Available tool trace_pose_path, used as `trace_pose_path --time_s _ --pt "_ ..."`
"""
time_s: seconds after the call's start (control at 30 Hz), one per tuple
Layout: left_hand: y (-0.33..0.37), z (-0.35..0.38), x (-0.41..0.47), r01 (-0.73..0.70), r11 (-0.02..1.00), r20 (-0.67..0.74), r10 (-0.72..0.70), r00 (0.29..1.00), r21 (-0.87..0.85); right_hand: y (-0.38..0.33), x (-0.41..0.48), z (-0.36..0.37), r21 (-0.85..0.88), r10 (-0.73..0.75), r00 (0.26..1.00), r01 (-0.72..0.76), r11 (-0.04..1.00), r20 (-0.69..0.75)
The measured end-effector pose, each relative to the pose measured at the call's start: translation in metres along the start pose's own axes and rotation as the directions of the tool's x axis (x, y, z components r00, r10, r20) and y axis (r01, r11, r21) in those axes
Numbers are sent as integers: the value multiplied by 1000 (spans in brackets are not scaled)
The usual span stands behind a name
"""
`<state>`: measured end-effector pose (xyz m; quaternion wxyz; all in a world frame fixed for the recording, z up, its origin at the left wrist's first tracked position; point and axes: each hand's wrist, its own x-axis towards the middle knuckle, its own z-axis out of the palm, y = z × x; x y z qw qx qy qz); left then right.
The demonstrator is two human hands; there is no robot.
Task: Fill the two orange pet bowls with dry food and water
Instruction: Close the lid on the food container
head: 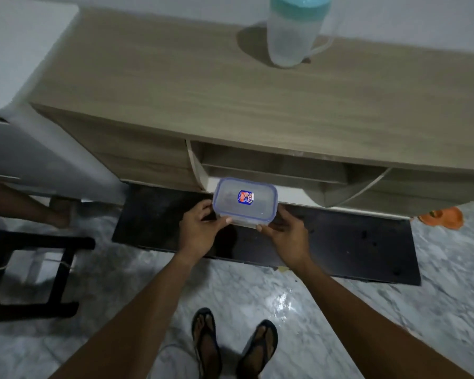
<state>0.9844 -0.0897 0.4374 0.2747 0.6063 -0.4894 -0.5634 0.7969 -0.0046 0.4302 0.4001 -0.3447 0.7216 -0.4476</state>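
Clear plastic, the lidded rectangular food container (245, 201) with blue rim seal is being held between the left hand (203, 228) and right hand (286, 233), fingers closed on its near corners, before the wooden cabinet (203, 91). Filling is judged not yet begun: only an orange edge (443, 217), possibly a bowl, is showing at right, and the translucent teal-lidded jug (293, 31) is standing untouched on the cabinet.

The box (245, 199) is made of clear, smooth plastic with a blue-rimmed lid and a glossy paper label. The jug (293, 31) is formed of frosted, translucent plastic. The surface (203, 86) is finished in matt wood-grain laminate. The floor (367, 310) is laid in glossy marbled tile. A black glossy panel (153, 214) is seen.
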Motion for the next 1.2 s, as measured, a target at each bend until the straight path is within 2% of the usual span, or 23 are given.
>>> trace_pose_path --time_s 0.17,0.3,0.47,0.6,0.73,0.9,1.1,1.2 --pt "-41 20 78 -37 995 -19 35 999 -94 41 68 30 -9 -38 999 37 999 -32" --pt "-48 27 126 -163 982 -40 160 986 -93 53 127 51 0 -60 996 60 998 -66" --pt "-32 36 162 -284 959 -46 283 958 -16 57 172 65 -33 -76 992 73 997 -105" --pt "-22 45 182 -326 939 -112 337 935 106 60 197 74 -38 -60 989 55 998 -132" --pt "-26 46 203 -297 946 -195 318 928 128 58 212 81 -94 -142 978 128 987 -154" --pt "-22 49 208 -255 964 -242 266 933 75 62 225 90 -168 -196 956 161 972 -217" --pt "-19 48 193 -178 980 -257 196 946 90 55 211 88 -148 -80 981 54 987 -177" --pt "-18 42 164 -120 991 -179 127 976 53 45 177 76 -138 -11 983 -15 990 -184"
